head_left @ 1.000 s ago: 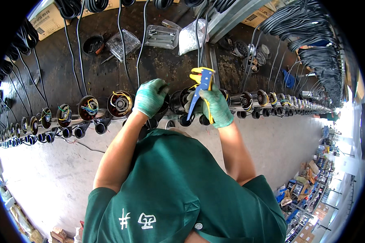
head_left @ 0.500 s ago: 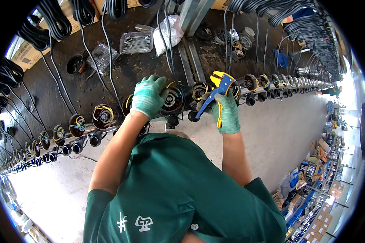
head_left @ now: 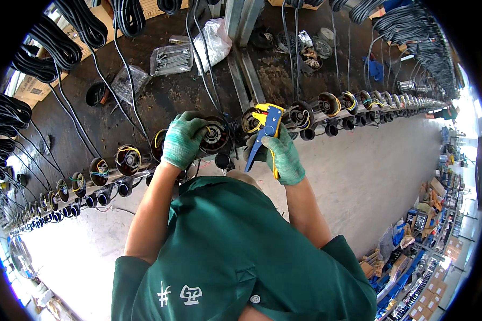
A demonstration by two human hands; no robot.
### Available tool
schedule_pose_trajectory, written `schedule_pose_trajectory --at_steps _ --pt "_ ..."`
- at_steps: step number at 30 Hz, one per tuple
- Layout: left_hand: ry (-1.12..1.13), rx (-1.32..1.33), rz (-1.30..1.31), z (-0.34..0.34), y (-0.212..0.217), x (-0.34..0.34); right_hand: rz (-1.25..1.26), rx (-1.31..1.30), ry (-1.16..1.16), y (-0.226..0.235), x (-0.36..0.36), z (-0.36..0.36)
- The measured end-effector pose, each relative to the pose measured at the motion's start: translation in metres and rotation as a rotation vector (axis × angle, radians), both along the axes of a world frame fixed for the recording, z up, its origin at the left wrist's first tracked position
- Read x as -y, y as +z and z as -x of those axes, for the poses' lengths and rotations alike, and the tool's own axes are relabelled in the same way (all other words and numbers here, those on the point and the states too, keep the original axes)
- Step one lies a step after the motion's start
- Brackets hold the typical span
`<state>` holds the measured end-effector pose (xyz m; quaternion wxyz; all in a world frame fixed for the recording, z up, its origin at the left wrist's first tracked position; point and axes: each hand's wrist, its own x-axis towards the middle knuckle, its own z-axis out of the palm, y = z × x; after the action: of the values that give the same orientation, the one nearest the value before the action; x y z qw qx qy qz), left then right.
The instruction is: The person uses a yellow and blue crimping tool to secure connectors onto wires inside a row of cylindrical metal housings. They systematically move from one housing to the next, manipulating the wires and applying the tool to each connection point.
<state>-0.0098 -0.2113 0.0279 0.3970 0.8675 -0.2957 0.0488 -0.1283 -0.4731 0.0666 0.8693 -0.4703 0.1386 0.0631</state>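
Note:
My right hand (head_left: 287, 159), in a green glove, is closed round a wire stripper (head_left: 269, 128) with a blue body and yellow jaws and handle. Its jaws point away from me, over a round black motor housing (head_left: 248, 123) with yellow wires. My left hand (head_left: 183, 142), gloved alike, rests against the left side of another open housing (head_left: 215, 136) whose ringed metal centre shows. The left fingers are curled and pinched together at that housing's rim, by a bit of yellow wire. Whatever lies between those fingertips is too small to make out.
Similar housings, one of them (head_left: 128, 159) at the left, form a long row along the rail. Coiled black cables (head_left: 128, 16) hang above. On the dark bench (head_left: 160, 96) lie a bag of metal rods (head_left: 171, 59), a white plastic bag (head_left: 214, 44) and a black cup (head_left: 97, 93).
My right hand has carried the wire stripper left and turned it more upright. The left hand has shifted slightly left and down, its fingers drawn in at the housing's rim. The view has shifted slightly.

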Motion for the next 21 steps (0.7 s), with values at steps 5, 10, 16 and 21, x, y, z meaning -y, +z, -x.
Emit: schedule_pose_trajectory --at_steps 5,10,16,21 --pt "-0.139 0.301 -0.312 -0.005 0.026 0.019 0.007 0.006 0.083 -0.003 -0.005 -0.008" --pt "-0.234 0.218 -0.299 -0.01 0.018 0.02 0.367 0.184 0.092 -0.021 -0.005 -0.014" --pt "-0.288 0.295 -0.398 -0.011 0.033 0.036 0.357 0.219 0.174 -0.027 -0.009 -0.034" --pt "-0.274 0.019 -0.608 -0.02 0.049 0.048 0.261 0.179 0.035 -0.023 -0.003 -0.033"
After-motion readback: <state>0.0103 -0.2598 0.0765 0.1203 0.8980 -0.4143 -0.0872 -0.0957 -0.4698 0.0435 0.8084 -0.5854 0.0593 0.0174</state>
